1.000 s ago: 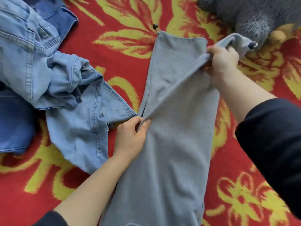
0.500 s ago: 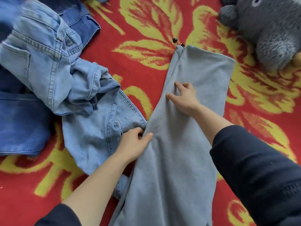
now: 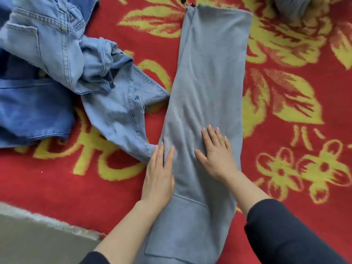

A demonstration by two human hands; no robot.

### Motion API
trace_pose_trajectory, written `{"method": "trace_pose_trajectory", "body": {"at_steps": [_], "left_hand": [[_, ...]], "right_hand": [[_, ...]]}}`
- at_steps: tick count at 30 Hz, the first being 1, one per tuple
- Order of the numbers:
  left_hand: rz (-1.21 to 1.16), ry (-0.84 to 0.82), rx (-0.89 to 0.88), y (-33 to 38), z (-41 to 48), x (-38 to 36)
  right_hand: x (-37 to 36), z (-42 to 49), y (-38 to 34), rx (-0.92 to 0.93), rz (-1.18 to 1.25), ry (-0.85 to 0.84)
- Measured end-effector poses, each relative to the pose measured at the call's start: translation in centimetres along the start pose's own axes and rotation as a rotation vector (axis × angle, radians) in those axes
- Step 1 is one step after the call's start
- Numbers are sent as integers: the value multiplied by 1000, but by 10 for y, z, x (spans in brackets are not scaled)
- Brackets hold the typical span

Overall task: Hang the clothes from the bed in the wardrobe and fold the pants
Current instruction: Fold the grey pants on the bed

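Note:
Grey-blue sweatpants [image 3: 209, 73] lie lengthwise on the red and yellow flowered blanket [image 3: 285, 168], folded leg over leg, with a patch pocket near me. My left hand [image 3: 159, 174] lies flat along the pants' left edge, fingers together. My right hand [image 3: 217, 155] presses flat on the middle of the pants, fingers spread. Neither hand grips the cloth. Black drawstring tips [image 3: 183, 0] stick out at the far end.
A crumpled pile of light blue jeans [image 3: 62, 54] and darker jeans [image 3: 32, 107] lies at the left, one leg touching the sweatpants' edge. A grey plush toy [image 3: 293, 6] sits at the top right. The bed's edge and floor [image 3: 38, 241] show at the bottom left.
My right hand let go of the folded-over leg, laid it flat, then slid down the pants toward me. My left hand flattened along the left edge. The view shifted nearer.

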State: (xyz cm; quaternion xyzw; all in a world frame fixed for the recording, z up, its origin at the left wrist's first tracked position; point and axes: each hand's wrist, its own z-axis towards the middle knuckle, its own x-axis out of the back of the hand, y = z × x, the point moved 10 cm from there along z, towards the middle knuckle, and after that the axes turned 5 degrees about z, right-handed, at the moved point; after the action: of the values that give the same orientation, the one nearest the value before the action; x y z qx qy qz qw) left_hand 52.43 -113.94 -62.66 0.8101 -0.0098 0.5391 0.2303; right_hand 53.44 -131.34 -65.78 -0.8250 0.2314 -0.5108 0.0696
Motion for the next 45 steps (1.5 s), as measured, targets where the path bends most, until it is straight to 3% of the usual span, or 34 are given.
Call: {"method": "trace_pose_trajectory", "body": {"at_steps": [3, 6, 9, 12, 15, 17, 19, 24, 28, 32, 34, 38, 45], "left_hand": [[-33, -41, 62, -11, -50, -22], [-246, -35, 219, -42, -92, -34], [-378, -4, 363, -73, -129, -39], [-435, -54, 550, -102, -155, -52], [-493, -167, 555, -109, -169, -72], [-533, -249, 551, -110, -183, -86], [-601, -312, 550, -104, -202, -95], [-828, -316, 571, -77, -243, -79], [-808, -403, 612, -56, -290, -69], [-689, -783, 703, -31, -376, -78], [-625, -873, 703, -22, -397, -76], [-696, -763, 715, -12, -376, -54], [-1182, -499, 714, 10, -255, 12]], "right_hand": [[-31, -61, 0, -28, -26, -5], [-60, -117, 4, -33, -107, -13], [-67, -167, 11, -112, -54, 97], [-73, -221, 45, -469, 268, 327], [-111, -267, 68, -778, 663, 390], [-139, -280, 65, -821, 829, 306], [-154, -286, 53, -733, 893, 206], [-153, -317, 50, -709, 1332, 185], [-151, -369, 54, -736, 1289, 63], [-170, -452, 60, -945, 1194, -183], [-172, -477, 61, -995, 1166, -281], [-134, -464, 64, -979, 1216, -163], [-29, -354, 47, -835, 1589, 55]]}}
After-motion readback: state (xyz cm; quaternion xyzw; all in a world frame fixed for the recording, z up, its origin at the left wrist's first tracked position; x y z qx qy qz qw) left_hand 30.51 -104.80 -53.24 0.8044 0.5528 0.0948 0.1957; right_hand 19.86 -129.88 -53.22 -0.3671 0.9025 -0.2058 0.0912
